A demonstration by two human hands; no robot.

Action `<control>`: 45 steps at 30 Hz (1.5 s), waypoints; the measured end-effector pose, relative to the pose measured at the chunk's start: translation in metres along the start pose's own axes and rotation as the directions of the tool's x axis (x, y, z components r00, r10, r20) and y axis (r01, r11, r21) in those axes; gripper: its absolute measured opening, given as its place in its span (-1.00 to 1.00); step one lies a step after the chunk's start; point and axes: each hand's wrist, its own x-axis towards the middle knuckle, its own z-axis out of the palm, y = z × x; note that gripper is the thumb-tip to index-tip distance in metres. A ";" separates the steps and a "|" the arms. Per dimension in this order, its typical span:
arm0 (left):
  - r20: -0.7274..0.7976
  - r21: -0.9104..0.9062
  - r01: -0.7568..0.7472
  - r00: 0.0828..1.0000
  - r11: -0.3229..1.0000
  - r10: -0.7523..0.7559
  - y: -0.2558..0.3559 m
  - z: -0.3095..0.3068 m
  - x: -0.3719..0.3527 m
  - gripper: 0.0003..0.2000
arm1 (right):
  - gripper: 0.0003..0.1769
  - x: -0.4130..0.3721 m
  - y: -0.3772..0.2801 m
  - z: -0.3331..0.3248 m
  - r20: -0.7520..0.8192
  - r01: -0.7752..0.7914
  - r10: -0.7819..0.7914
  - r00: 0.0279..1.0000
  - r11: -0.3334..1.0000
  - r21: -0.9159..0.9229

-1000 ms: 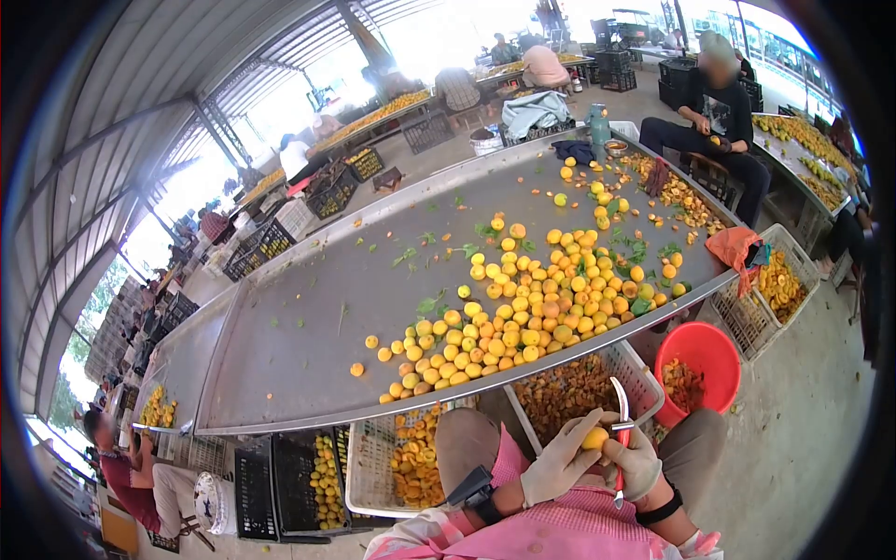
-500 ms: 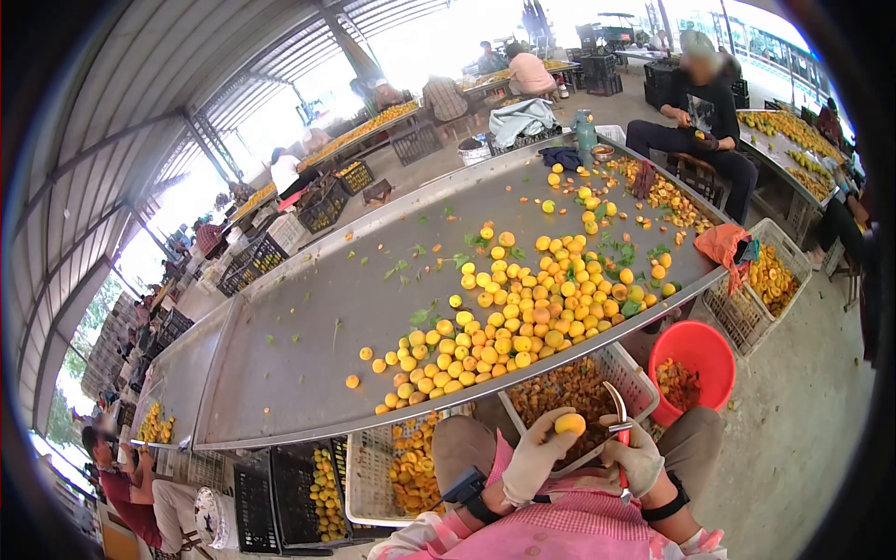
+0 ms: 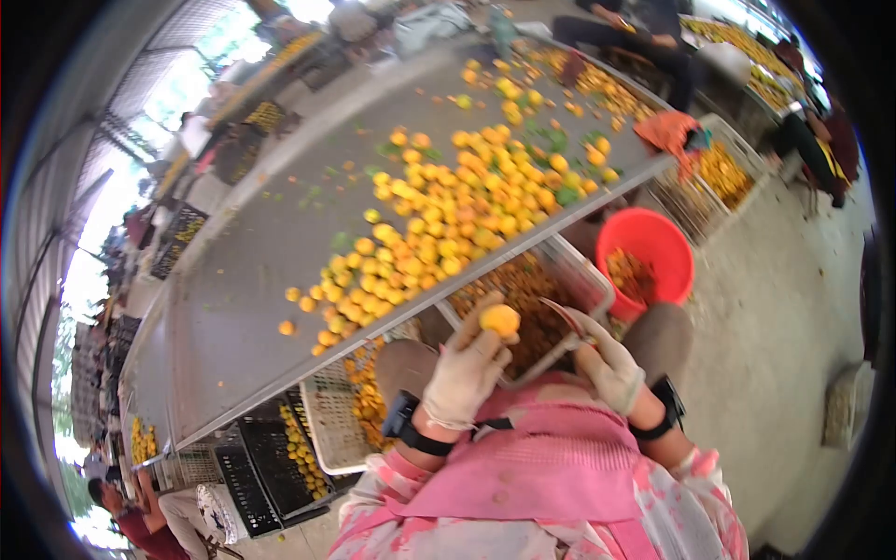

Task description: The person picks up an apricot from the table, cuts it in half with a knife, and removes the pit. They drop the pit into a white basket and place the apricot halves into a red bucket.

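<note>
My left hand (image 3: 467,373), in a pale glove, is closed around a whole apricot (image 3: 500,321) that shows between its thumb and fingers. Just to the right, my gloved right hand (image 3: 609,366) grips what look like red-handled pruning shears (image 3: 566,319); their curved metal blade points up and left toward the fruit, apart from it. The handles are mostly hidden by my fingers. Both hands are above my lap, over the near edge of a crate (image 3: 590,271) of brown-orange fruit pieces. Beyond them, a pile of apricots (image 3: 439,219) covers part of the metal table (image 3: 271,252).
A red bucket (image 3: 677,247) with fruit scraps stands right of the crate. A white crate (image 3: 331,420) of cut fruit and black crates (image 3: 261,462) are at left. An orange cloth (image 3: 667,133) hangs at the table's right corner. Other people sit working around.
My view has tilted down and shifted, so the table appears higher and farther left. My left hand still holds the apricot and my right hand the shears, whose blade now leans more to the left.
</note>
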 end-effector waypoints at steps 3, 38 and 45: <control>0.087 -0.145 0.039 0.996 0.989 -0.026 -0.011 -0.007 0.000 -0.50 | -0.36 0.001 -0.003 0.008 0.046 0.177 -0.171 0.984 0.964 -0.198; 0.126 -0.215 0.091 0.990 0.972 -0.064 -0.018 0.010 -0.012 -0.41 | -0.40 -0.008 -0.010 0.035 -0.021 0.074 -0.087 0.996 0.937 -0.340; 0.166 -0.317 0.106 0.985 0.942 -0.055 -0.031 0.000 -0.008 -0.55 | -0.40 -0.008 0.001 0.034 0.000 0.154 -0.169 0.986 0.897 -0.415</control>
